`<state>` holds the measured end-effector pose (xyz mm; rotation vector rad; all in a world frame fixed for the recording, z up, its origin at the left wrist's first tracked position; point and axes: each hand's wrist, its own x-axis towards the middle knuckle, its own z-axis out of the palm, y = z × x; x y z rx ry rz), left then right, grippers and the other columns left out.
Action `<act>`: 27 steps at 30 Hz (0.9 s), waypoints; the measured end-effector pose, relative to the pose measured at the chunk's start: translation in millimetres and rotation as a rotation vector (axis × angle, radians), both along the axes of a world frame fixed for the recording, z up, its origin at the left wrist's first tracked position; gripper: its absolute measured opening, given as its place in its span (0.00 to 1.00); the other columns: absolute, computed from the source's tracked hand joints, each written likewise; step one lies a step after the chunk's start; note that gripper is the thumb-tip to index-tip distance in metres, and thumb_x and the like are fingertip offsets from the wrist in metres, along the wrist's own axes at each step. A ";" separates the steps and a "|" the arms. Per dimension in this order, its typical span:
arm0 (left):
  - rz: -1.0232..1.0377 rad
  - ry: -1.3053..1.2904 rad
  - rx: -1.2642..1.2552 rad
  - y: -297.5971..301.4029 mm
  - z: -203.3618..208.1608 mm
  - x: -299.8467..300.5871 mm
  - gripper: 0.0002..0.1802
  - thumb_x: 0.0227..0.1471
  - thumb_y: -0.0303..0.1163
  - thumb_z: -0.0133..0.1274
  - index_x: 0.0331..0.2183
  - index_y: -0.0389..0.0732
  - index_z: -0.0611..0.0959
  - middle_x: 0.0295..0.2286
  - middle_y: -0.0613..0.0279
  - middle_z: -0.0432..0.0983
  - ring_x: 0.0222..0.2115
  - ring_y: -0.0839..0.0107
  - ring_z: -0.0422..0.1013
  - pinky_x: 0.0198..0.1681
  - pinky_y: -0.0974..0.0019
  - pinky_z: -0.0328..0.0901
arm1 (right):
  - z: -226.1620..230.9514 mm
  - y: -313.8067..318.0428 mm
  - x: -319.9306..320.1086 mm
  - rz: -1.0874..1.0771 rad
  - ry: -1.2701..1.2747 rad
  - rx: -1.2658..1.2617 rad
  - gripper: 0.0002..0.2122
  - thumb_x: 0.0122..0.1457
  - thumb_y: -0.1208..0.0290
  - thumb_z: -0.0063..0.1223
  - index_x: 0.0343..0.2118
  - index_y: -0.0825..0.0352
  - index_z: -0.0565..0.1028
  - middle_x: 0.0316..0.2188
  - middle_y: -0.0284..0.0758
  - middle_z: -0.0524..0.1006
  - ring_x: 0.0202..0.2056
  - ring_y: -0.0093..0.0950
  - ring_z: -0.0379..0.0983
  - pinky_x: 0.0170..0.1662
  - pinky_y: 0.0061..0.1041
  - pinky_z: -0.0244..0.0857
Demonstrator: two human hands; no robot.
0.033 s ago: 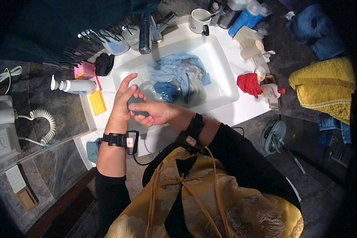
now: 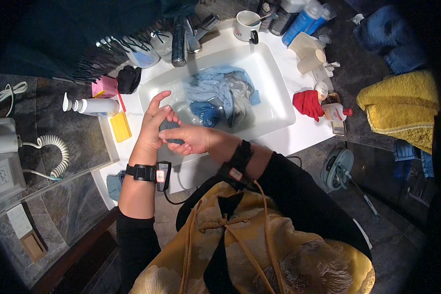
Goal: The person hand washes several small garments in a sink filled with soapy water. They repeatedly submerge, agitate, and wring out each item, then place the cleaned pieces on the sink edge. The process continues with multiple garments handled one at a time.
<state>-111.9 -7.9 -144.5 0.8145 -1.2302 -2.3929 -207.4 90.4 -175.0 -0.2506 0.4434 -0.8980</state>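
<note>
My left hand (image 2: 152,128) and my right hand (image 2: 195,137) meet over the near left edge of the white sink (image 2: 275,104). Pressed between them is a small bunched dark grey cloth (image 2: 168,126). The left fingers curl round it, except the index finger, which points outward. My right thumb lies across its front, with the right fingers wrapped beneath. Much of the cloth is hidden by my hands. Beyond them, in the sink, a light blue garment with grey parts (image 2: 218,85) lies in water, a darker blue piece (image 2: 204,112) beside it.
A faucet (image 2: 179,41) overhangs the sink's back rim. To the left are a white pump bottle (image 2: 98,107) and a yellow bar (image 2: 120,126). A mug (image 2: 244,28) stands behind; a red cloth (image 2: 307,104) and several bottles sit right. A yellow towel (image 2: 401,105) hangs farther right.
</note>
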 end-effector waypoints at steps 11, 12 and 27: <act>-0.084 -0.375 -0.466 16.1 -24.6 -21.0 0.15 0.55 0.29 0.46 0.46 0.42 0.71 0.17 0.68 0.64 0.19 0.78 0.62 0.26 0.75 0.59 | -35.3 5.2 10.7 -0.377 0.727 -0.221 0.18 0.46 0.61 0.57 0.35 0.70 0.71 0.25 0.32 0.72 0.30 0.27 0.67 0.34 0.25 0.61; -0.063 -0.423 -0.487 15.6 -31.4 -23.4 0.14 0.55 0.28 0.46 0.45 0.42 0.71 0.16 0.68 0.65 0.19 0.78 0.63 0.25 0.74 0.60 | -42.6 4.3 11.6 -0.376 0.799 -0.232 0.18 0.47 0.61 0.57 0.35 0.70 0.72 0.26 0.35 0.73 0.30 0.29 0.68 0.35 0.27 0.62; 0.139 -0.783 -0.402 4.6 -103.0 -38.3 0.19 0.54 0.47 0.47 0.37 0.39 0.71 0.23 0.57 0.74 0.23 0.66 0.72 0.28 0.62 0.66 | -81.8 -3.2 -3.8 -0.007 1.394 0.025 0.21 0.51 0.52 0.50 0.35 0.69 0.74 0.29 0.44 0.76 0.33 0.39 0.73 0.35 0.35 0.65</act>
